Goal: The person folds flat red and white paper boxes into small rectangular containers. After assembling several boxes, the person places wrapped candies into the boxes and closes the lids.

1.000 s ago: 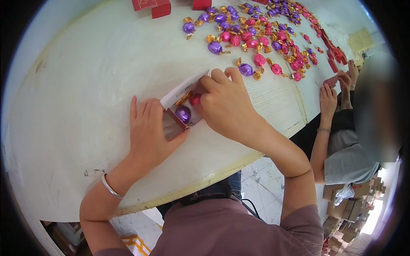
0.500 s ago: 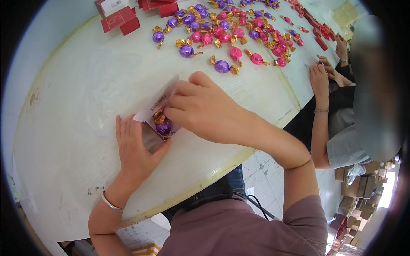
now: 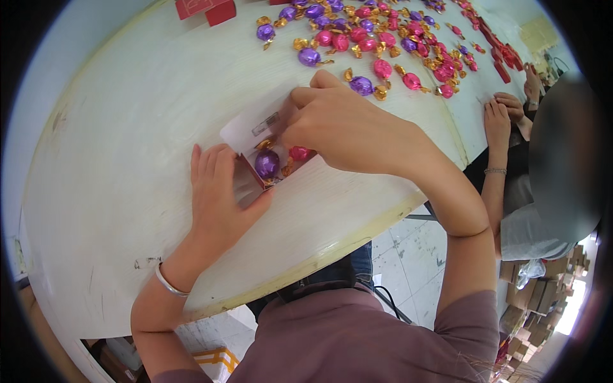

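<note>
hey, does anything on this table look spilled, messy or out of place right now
Nothing looks damaged. The wrapped candies lie in a loose scatter across the far side of the table, not in rows. The left hand steadies a small open box holding a purple candy and a pink one, with the right hand over it.

Small open box (image 3: 252, 156) near the middle of the table (image 3: 115, 127), with two wrapped sweets (image 3: 268, 163) inside, side by side. Left hand (image 3: 217, 198) flat on the table against the box's near-left side; right hand (image 3: 348, 127) over its far-right side, fingers at the raised flap. Heap of loose sweets (image 3: 377, 38) behind the box toward the far edge, closed boxes (image 3: 204, 9) at far left of the heap, another person's hands (image 3: 501, 115) on the table at right.
</note>
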A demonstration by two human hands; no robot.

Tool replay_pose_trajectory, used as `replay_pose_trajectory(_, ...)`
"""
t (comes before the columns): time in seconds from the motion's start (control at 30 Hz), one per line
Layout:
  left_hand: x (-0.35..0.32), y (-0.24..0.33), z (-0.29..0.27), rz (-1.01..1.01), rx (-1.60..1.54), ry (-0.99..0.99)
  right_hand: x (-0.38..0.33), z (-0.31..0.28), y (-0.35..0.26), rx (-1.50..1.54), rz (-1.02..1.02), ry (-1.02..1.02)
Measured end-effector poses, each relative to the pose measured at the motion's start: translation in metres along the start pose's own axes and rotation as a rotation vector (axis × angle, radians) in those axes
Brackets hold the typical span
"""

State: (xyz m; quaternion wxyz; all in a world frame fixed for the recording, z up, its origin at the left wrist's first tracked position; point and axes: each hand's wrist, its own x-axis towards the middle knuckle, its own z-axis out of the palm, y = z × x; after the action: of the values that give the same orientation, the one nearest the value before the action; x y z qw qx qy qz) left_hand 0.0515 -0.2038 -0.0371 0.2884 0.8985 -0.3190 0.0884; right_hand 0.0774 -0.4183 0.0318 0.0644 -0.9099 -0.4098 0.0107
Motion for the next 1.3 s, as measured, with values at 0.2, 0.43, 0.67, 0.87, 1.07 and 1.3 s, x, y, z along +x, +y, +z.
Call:
replay_pose_trajectory(0.2,0.000,-0.003,0.006,-0.002,-0.004,0.037,-0.002,0.016,0.004,-0.063,-0.027,0.233)
replay_pose_trajectory(0.43,-0.001,-0.001,0.004,-0.016,-0.002,0.018,-0.001,0.023,-0.010,0.245,-0.191,0.374)
replay_pose_trajectory(0.67,-0.002,-0.002,0.003,-0.051,-0.009,0.003,0.018,0.018,-0.019,0.010,-0.114,0.036)
replay_pose_trajectory(0.87,0.000,0.000,0.003,-0.065,-0.003,0.009,0.018,0.024,-0.022,-0.196,0.026,0.018)
replay_pose_trajectory(1.07,-0.001,-0.001,0.003,-0.080,-0.005,0.037,0.006,0.021,-0.019,-0.001,0.035,0.253)
replay_pose_trajectory(1.3,-0.001,0.001,0.006,-0.055,-0.002,0.038,0.003,0.024,-0.017,-0.002,-0.026,0.162)
